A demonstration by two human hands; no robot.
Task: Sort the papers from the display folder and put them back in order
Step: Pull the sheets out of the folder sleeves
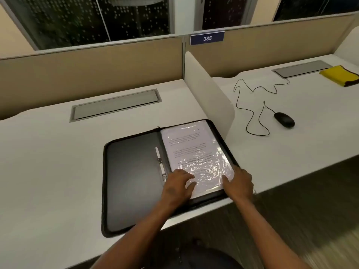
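1. The display folder (134, 177) is black, with a zipper running around its edge. It lies open and flat on the white desk, turned a little, and its near corner reaches the front edge of the desk.
2. Its left inner cover is plain black and bare.
3. A white ring mechanism (160, 162) runs along the spine in the middle.
4. The papers (191, 150) lie on the right half, inside clear plastic sleeves. The top sheet is white with printed text, too small to read. The plastic is wrinkled near the lower end and reflects the light strongly.
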